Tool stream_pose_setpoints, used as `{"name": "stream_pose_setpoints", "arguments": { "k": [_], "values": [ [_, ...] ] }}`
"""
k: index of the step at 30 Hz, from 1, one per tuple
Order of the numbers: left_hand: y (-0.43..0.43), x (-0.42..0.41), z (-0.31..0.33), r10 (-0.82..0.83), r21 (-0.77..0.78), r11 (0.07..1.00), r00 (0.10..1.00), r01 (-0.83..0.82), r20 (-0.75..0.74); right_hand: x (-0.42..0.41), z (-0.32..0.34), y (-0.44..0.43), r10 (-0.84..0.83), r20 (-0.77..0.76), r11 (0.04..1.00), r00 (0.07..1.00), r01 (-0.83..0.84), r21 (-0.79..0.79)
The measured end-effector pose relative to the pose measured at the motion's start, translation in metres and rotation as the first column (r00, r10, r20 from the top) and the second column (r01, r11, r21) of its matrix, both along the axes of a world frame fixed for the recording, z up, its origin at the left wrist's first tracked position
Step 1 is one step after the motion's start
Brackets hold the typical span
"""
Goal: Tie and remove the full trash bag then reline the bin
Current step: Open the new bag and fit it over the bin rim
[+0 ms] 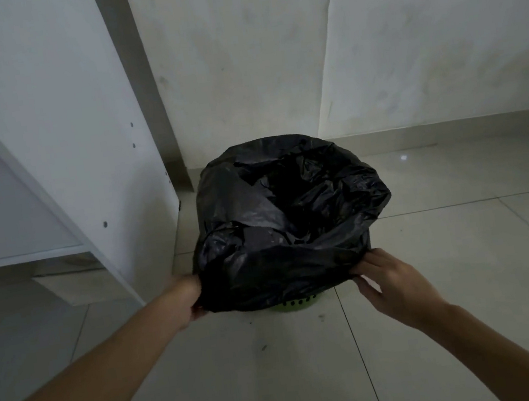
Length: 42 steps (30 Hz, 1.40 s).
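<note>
A black trash bag [292, 217] hangs over a small green bin [298, 304] on the tiled floor, and only a strip of the bin's perforated rim shows below the plastic. The bag's mouth gapes open, dark inside. My left hand [190, 299] grips the bag's near left edge, fingers closed on the plastic. My right hand [391, 281] pinches the near right edge between thumb and fingers. Both hands sit low at the front of the bin.
A white cabinet [57, 143] stands at the left, close to the bin. Pale walls [421, 45] form a corner behind the bin. Light floor tiles [278, 366] spread in front and to the right, with a few small specks.
</note>
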<state>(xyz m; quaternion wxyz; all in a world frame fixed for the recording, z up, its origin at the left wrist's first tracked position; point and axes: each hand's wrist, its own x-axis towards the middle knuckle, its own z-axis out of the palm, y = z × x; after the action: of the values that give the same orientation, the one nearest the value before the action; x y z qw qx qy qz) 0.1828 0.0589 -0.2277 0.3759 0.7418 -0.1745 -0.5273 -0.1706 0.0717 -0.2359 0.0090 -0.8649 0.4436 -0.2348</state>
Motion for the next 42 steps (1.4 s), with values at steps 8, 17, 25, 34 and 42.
{"name": "stream_pose_setpoints", "arguments": {
  "k": [8,17,25,34,42],
  "values": [
    [-0.021,-0.016,0.029,0.293,-0.405,0.901,0.903,-0.152,0.314,0.005,0.028,0.009,0.005,0.285,0.964,0.959,0.07,-0.255],
    [-0.066,-0.052,0.121,-0.51,0.31,0.064,-0.235,0.949,0.828,0.071,0.129,-0.07,0.206,-0.213,0.933,0.955,-0.126,0.337],
    [-0.115,-0.07,0.103,-0.654,0.802,0.226,-0.524,0.553,0.546,0.087,0.139,-0.118,0.173,-0.848,0.736,0.501,0.507,0.45],
    [-0.141,-0.074,0.053,-0.881,0.829,-0.202,-0.467,0.521,0.079,0.101,0.12,-0.142,0.33,-0.517,0.675,0.79,0.186,0.714],
    [-0.151,-0.102,0.02,-0.816,0.809,-0.415,-0.564,0.416,-0.128,0.106,0.08,-0.164,0.523,-0.765,0.55,0.376,0.537,0.639]
  ]
}}
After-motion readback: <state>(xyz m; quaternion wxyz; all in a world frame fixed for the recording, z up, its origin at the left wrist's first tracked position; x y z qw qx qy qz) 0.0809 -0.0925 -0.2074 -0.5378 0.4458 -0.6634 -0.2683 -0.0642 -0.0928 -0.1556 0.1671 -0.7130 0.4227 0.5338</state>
